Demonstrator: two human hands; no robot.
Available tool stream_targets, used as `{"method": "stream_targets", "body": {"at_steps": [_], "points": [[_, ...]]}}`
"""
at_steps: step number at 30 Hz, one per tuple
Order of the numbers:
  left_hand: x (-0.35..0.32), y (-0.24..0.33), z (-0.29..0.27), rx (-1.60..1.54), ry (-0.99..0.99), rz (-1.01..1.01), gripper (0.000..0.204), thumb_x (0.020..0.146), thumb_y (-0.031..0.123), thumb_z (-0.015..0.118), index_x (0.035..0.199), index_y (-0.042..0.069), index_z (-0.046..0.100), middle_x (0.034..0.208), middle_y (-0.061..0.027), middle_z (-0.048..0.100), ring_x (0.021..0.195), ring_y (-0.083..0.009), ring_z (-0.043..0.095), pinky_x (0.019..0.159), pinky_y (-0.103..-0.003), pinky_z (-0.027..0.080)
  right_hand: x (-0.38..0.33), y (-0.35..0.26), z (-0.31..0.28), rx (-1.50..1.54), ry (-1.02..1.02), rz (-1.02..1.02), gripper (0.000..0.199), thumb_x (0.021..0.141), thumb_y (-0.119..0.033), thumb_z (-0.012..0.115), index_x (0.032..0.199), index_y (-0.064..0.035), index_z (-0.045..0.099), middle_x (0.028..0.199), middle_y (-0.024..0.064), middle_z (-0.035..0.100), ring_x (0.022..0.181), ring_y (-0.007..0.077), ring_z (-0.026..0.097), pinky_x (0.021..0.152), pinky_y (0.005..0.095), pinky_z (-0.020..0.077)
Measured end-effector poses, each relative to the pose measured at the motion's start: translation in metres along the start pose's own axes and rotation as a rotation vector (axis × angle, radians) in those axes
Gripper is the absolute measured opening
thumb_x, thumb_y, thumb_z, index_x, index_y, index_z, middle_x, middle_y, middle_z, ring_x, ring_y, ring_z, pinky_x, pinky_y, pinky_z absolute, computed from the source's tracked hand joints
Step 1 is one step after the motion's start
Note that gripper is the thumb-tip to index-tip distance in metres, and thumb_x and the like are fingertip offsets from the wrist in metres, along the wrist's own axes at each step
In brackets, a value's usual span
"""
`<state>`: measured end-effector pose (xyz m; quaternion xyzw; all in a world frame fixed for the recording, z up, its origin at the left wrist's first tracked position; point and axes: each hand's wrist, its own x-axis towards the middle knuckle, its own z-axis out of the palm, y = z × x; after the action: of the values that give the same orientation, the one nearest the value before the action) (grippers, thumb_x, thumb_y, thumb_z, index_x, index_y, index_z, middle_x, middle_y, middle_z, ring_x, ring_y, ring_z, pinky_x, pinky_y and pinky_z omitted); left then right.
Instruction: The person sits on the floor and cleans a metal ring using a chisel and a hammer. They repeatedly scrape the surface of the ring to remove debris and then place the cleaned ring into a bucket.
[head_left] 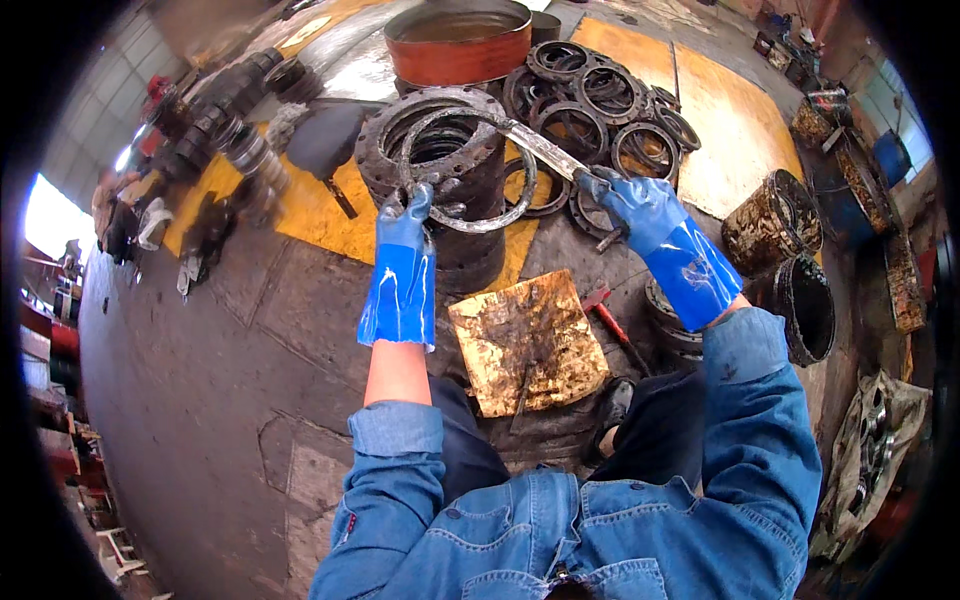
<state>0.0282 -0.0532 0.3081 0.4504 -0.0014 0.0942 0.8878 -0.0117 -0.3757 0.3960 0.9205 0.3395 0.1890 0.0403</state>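
Note:
My left hand [405, 225], in a blue rubber glove, is closed on the left rim of a greasy metal ring [472, 226]. The ring is held tilted over a stack of dark flanges [378, 150] with bolt holes. In my right hand [640, 215], gloved alike, is one end of a long flat metal bar [548, 148], silvery and smeared. Its other end meets the ring's upper right edge; I cannot tell whether that end is a blade or bristles. Below the hands lies a stained yellowish board [530, 345], with a red-handled hammer [605, 318] at its right.
Behind the stack stands a red-brown drum [460, 55]. Dark rings [585, 95] are heaped to its right. Crusted buckets [775, 225] stand at the right, and a dark stool [325, 140] is left of the stack. Another person [105, 205] is at the far left.

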Motion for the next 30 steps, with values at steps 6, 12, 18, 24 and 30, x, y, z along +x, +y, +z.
{"method": "stream_targets", "body": {"at_steps": [6, 12, 18, 24, 30], "points": [[-0.002, 0.003, 0.005, -0.036, 0.052, -0.037, 0.035, 0.082, 0.010, 0.071, 0.113, -0.001, 0.060, 0.103, -0.0100, 0.065, 0.088, -0.0200, 0.062, 0.082, -0.033, 0.051, 0.018, 0.012, 0.022, -0.047, -0.001, -0.043, 0.070, 0.070, -0.001, 0.059, 0.136, -0.0163, 0.042, 0.130, 0.0108, 0.050, 0.087, 0.0279, 0.062, 0.068, 0.0424, 0.0504], [0.002, 0.006, -0.003, -0.006, -0.046, -0.023, 0.033, 0.083, 0.010, 0.069, 0.112, -0.001, 0.060, 0.102, -0.0095, 0.065, 0.088, -0.0197, 0.062, 0.081, -0.032, 0.051, 0.053, -0.002, 0.018, 0.032, 0.210, -0.125, 0.068, 0.072, 0.001, 0.057, 0.136, -0.0163, 0.042, 0.124, 0.0116, 0.054, 0.086, 0.0307, 0.062, 0.071, 0.0413, 0.0513], [-0.003, -0.003, 0.014, 0.037, -0.095, 0.106, 0.027, 0.085, 0.009, 0.066, 0.110, -0.001, 0.061, 0.100, -0.0084, 0.066, 0.088, -0.0166, 0.062, 0.081, -0.029, 0.049, 0.034, -0.031, 0.001, 0.441, 0.398, -0.051, 0.065, 0.068, 0.001, 0.065, 0.130, -0.0123, 0.050, 0.109, 0.0142, 0.062, 0.074, 0.0306, 0.061, 0.064, 0.0385, 0.0510], [-0.011, -0.014, 0.020, 0.276, -0.153, 0.120, 0.027, 0.086, 0.008, 0.063, 0.112, 0.000, 0.060, 0.095, -0.0046, 0.065, 0.084, -0.0127, 0.059, 0.078, -0.027, 0.047, -0.045, -0.087, -0.025, 0.357, 0.260, 0.005, 0.061, 0.071, 0.001, 0.061, 0.130, -0.0115, 0.050, 0.098, 0.0140, 0.063, 0.070, 0.0281, 0.061, 0.061, 0.0388, 0.0505], [-0.026, -0.025, 0.040, 0.402, -0.233, 0.097, 0.019, 0.089, 0.002, 0.056, 0.108, 0.001, 0.059, 0.094, -0.0056, 0.065, 0.082, -0.0127, 0.060, 0.075, -0.025, 0.049, -0.069, -0.101, -0.031, 0.225, 0.223, 0.033, 0.060, 0.070, -0.004, 0.065, 0.128, -0.0114, 0.053, 0.086, 0.0119, 0.060, 0.069, 0.0297, 0.058, 0.058, 0.0393, 0.0482]]}}
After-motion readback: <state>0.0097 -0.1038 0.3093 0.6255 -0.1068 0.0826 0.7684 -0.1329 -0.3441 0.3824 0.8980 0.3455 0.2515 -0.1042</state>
